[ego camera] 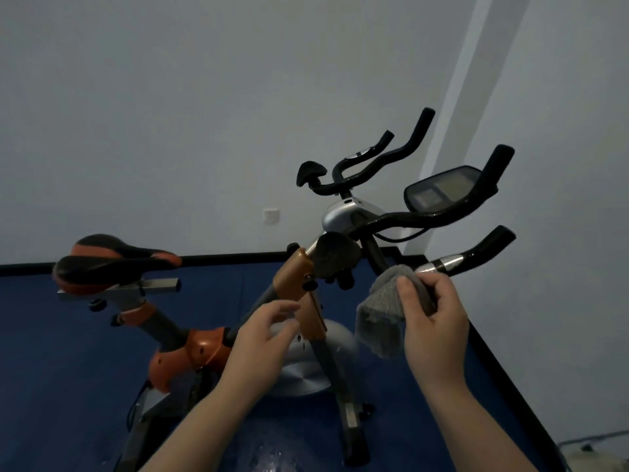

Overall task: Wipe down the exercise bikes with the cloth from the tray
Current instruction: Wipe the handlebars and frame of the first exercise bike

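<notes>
An orange, grey and black exercise bike (299, 277) stands in front of me on a blue floor. Its black and orange saddle (112, 264) is at the left, its black handlebars (442, 216) and display console (442, 190) at the upper right. My right hand (434, 321) grips a grey cloth (379, 315), which hangs just below the near handlebar's silver grip section (442, 264). My left hand (262, 332) hovers with fingers apart beside the orange frame post, holding nothing.
A blue floor mat (68, 369) with a black border runs to pale walls behind and on the right. A wall socket (271, 216) sits low on the back wall. The bike's silver flywheel (303, 366) and front legs (354, 420) lie below my hands.
</notes>
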`<state>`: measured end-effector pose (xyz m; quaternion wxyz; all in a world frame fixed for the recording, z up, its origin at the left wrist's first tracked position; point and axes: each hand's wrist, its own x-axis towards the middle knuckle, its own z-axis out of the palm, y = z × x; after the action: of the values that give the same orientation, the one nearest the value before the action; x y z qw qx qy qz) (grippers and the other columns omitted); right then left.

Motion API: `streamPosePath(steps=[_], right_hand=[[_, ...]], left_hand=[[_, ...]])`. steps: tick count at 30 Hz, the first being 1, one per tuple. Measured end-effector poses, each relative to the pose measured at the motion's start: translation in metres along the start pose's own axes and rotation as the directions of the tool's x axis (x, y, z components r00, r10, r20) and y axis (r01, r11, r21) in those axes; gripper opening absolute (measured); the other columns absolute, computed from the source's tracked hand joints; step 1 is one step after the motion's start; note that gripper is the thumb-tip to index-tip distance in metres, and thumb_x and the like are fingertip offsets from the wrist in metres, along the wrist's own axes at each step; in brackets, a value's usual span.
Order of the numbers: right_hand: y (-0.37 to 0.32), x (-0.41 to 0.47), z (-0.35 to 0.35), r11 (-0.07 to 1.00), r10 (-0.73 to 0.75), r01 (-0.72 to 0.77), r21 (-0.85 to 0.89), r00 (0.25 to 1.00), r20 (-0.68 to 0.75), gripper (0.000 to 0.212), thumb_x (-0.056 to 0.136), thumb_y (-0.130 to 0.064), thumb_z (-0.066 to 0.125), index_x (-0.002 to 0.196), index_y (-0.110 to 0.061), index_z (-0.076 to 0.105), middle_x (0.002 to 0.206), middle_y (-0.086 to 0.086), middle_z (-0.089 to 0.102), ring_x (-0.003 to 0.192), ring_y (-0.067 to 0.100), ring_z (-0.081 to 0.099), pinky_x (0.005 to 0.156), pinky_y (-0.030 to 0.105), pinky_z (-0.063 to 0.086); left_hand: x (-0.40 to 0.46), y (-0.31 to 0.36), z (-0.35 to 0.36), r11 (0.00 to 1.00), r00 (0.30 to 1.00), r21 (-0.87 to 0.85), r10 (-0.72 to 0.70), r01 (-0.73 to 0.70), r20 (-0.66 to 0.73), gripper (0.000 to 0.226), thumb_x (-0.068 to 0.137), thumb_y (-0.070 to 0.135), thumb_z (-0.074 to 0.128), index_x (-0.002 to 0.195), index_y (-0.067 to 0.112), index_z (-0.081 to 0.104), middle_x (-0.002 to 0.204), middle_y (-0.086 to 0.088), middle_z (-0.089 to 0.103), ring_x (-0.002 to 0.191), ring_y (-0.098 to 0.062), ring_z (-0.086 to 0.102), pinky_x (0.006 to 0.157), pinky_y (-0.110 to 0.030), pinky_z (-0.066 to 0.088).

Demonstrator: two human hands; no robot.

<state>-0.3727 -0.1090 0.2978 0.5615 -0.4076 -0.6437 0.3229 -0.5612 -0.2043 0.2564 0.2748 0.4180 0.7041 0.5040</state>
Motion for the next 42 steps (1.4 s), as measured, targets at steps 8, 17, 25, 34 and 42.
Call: streamPosePath(steps=[8,17,25,34,42], right_hand=[[0.022,0.083,0.081,0.984,-0.113,0.124,-0.125,0.989,0.092,0.007,0.089,-0.026,0.063,0.089,-0.022,0.056,0.098,-0.011,0.051,0.090,0.003,0.053,0.074,0.012,0.046],[0.053,0.085,0.114,0.763,-0.120,0.261,-0.591,0.956,0.268,0.023,0.080,-0.024,0.069,0.099,-0.026,0.057,0.095,-0.010,0.059,0.091,0.009,0.054,0.076,0.027,0.046],[0.033,0.075,0.167,0.462,0.018,0.119,-0.879,0.989,0.144,0.014,0.077,-0.017,0.072,0.089,-0.018,0.065,0.086,-0.001,0.066,0.077,0.018,0.062,0.062,0.029,0.049],[0.026,0.076,0.177,0.445,0.066,-0.104,-0.890,0.994,-0.084,0.024,0.074,-0.012,0.071,0.096,-0.018,0.064,0.095,0.000,0.064,0.087,0.020,0.057,0.073,0.035,0.048],[0.021,0.060,0.175,0.345,0.129,0.021,-0.938,0.989,0.070,0.031,0.068,-0.012,0.074,0.094,-0.023,0.061,0.089,-0.004,0.061,0.084,0.019,0.056,0.070,0.028,0.035]], left_hand=[[0.101,0.021,-0.003,0.995,0.998,-0.077,0.069,-0.069,-0.006,0.020,0.093,0.013,0.057,0.102,0.028,0.064,0.097,0.015,0.065,0.082,0.019,0.059,0.060,-0.001,0.045],[0.183,0.004,0.017,0.983,0.995,-0.181,0.012,0.006,0.100,0.023,0.092,0.011,0.055,0.105,0.025,0.066,0.100,0.002,0.071,0.091,-0.011,0.067,0.081,-0.036,0.058],[0.224,-0.008,0.026,0.952,0.906,-0.290,0.205,-0.097,0.371,0.026,0.097,0.010,0.045,0.098,0.018,0.070,0.084,0.009,0.070,0.082,0.004,0.064,0.067,-0.005,0.045],[0.245,-0.018,0.014,0.924,0.786,-0.366,0.303,-0.106,0.539,0.028,0.099,0.009,0.043,0.098,0.017,0.070,0.089,0.007,0.072,0.086,0.002,0.065,0.072,-0.006,0.046],[0.246,-0.025,0.015,0.907,0.766,-0.420,0.290,-0.029,0.574,0.031,0.100,0.017,0.041,0.095,0.026,0.070,0.090,0.009,0.073,0.087,-0.007,0.067,0.076,-0.018,0.052]])
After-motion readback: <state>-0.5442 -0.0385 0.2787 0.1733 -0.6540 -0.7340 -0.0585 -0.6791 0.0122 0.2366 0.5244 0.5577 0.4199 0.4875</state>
